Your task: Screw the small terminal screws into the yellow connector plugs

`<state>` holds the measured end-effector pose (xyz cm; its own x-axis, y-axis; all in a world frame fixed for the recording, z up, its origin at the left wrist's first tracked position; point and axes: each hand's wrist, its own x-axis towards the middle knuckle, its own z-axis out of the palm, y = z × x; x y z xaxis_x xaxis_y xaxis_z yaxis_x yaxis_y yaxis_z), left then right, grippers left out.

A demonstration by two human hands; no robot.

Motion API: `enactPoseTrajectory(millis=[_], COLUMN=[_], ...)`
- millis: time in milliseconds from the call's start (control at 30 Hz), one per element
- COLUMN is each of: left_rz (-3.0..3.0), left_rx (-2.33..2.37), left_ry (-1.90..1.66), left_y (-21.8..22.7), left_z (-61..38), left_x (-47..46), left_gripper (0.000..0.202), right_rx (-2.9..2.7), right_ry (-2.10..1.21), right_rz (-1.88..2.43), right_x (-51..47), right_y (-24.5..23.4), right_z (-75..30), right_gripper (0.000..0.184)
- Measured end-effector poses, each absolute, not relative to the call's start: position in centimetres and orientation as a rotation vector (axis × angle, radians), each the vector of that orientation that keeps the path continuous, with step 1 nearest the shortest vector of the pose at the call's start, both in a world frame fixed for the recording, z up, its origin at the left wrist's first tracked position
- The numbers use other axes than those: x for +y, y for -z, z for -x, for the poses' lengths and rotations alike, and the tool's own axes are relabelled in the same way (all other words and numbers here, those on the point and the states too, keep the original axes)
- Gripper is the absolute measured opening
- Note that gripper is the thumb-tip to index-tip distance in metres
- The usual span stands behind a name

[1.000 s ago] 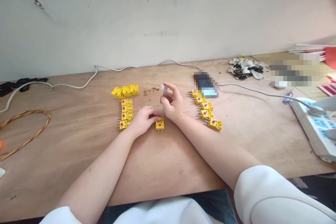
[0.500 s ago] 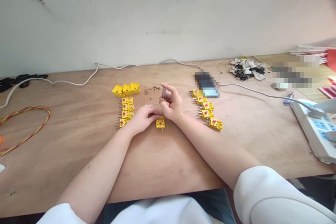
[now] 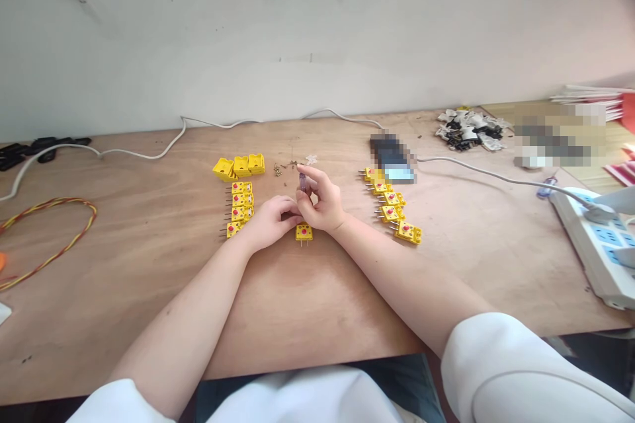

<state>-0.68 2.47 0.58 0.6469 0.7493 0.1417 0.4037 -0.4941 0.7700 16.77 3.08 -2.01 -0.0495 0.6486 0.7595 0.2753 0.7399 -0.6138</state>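
A yellow two-pin connector (image 3: 304,232) lies on the table with its pins toward me and a red spot on its top. My left hand (image 3: 274,221) is closed at its far edge, the fingertips steadying it. In my right hand (image 3: 321,201) is a small screwdriver (image 3: 302,182) with a clear purplish handle, held upright over the connector's far end. My fingers hide the screwdriver's tip. Beyond the hands lie small brass screws (image 3: 278,170) and some clear plastic bits (image 3: 311,159).
Left of my hands is a column of yellow connectors (image 3: 241,199) below yellow covers (image 3: 241,166). More connectors (image 3: 392,213) line the right, near a phone (image 3: 391,157). Farther right are a power strip (image 3: 602,244) and a pile of black-and-white parts (image 3: 471,129). A white cable (image 3: 466,163) crosses the table.
My right hand has shifted slightly left and down, tilting the screwdriver handle left. Clear plastic bits behind it now show. My left hand stays at the connector.
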Motion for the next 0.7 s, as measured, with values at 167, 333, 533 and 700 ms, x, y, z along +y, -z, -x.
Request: enactPoseTrajectory(millis=[167, 333, 533, 700], left_rz=[-2.166, -2.187, -2.204, -2.228], left_rx=[0.904, 0.91, 0.863, 0.866], left_ry=[-0.618, -0.601, -0.579, -0.566], left_y=[-0.6, -0.5, -1.2, -1.7], left_z=[0.8, 1.1, 1.1, 0.8], left_x=[2.3, 2.4, 2.0, 1.4], left_gripper=[0.02, 0.038, 0.037, 0.026], right_rx=[-1.625, -1.54, -1.454, -1.4], right_ry=[-0.366, -0.339, -0.31, -0.361], right_rz=[0.704, 0.709, 0.654, 0.643], right_x=[3.0, 2.9, 2.9, 2.8], right_y=[2.1, 1.5, 1.0, 1.1], right_z=[-16.7, -16.4, -15.9, -15.3], right_gripper=[0.035, 0.025, 0.019, 0.027])
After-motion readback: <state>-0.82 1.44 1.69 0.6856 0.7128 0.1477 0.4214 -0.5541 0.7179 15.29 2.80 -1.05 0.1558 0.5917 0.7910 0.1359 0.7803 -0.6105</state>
